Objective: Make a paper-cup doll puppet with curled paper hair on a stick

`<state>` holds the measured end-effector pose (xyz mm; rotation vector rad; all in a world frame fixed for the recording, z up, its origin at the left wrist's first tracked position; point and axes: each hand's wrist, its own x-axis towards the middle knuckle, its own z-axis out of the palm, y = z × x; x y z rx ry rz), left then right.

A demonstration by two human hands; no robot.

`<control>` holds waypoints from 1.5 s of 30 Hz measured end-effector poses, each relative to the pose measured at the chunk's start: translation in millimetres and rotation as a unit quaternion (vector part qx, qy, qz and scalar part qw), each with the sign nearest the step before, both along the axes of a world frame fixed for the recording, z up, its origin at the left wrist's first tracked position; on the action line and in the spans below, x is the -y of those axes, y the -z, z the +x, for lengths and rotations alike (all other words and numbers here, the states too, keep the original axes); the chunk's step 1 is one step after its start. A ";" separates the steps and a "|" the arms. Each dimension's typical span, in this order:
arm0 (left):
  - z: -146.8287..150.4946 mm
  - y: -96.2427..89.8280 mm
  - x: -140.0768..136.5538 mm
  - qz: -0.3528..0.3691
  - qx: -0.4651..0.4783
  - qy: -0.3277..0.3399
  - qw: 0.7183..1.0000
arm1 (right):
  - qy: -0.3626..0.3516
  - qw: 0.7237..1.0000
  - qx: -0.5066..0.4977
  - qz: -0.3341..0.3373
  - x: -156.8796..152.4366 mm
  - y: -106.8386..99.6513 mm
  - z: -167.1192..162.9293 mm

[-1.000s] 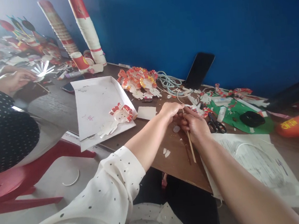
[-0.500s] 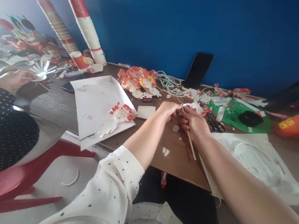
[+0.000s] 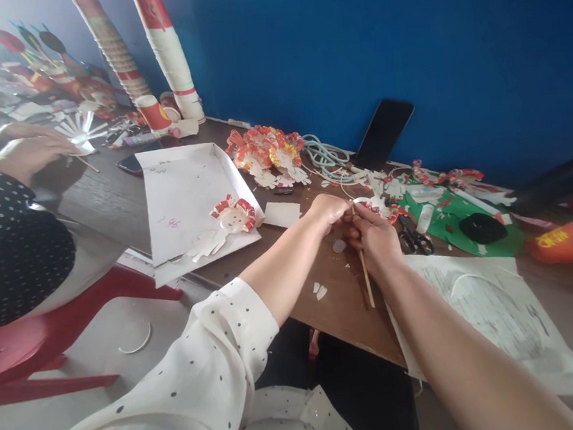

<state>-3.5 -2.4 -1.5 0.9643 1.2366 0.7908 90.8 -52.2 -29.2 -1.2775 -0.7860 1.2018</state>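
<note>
My right hand (image 3: 379,235) is closed around a thin wooden stick (image 3: 366,278), whose lower end points down toward the table's front edge. My left hand (image 3: 330,210) meets it at the stick's upper end, fingers pinched together; what they hold is hidden. Just beyond the fingers, a white and red paper cutout (image 3: 380,204) with strips shows partly. Black-handled scissors (image 3: 415,238) lie right of my right hand. Below the hands are a small round pale disc (image 3: 339,246) and white paper scraps (image 3: 319,291).
Left stands a white box lid (image 3: 180,204) holding a paper-strip figure (image 3: 234,216). Finished-looking red paper figures (image 3: 265,151) are piled behind. A phone (image 3: 384,133) leans on the blue wall. An orange paper cup (image 3: 569,240) lies right. A co-worker's hand (image 3: 35,153) works at far left.
My hands stay nearly in place with the stick. The co-worker's hand at the left has shifted slightly over the white paper strips.
</note>
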 end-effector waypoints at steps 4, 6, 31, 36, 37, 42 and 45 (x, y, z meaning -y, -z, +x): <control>2.0 5.3 -4.0 0.006 -0.023 -0.021 1.000 | -0.011 1.000 0.025 -0.006 0.3 -1.2 -2.8; 2.8 8.0 -6.9 -0.005 -0.031 -0.021 0.999 | -0.028 0.999 0.030 -0.004 0.3 -1.6 -2.7; 3.0 12.0 -10.2 -0.032 0.052 -0.066 0.996 | -0.043 0.992 -0.119 -0.004 2.3 -5.1 -3.8; 4.6 9.6 -8.9 -0.061 0.072 -0.083 0.992 | -0.021 0.997 -0.069 -0.004 -1.4 -1.3 -3.3; 4.9 9.0 -8.5 -0.066 0.079 -0.085 0.991 | -0.010 0.998 -0.060 -0.009 -2.4 -0.5 -3.3; 3.4 6.9 -7.9 -0.071 0.093 -0.053 0.992 | 0.034 0.998 -0.049 -0.020 -5.8 2.3 -2.9; 0.0 4.8 -7.0 -0.072 0.056 -0.019 0.996 | 0.039 0.998 -0.042 -0.018 -5.2 0.6 -1.3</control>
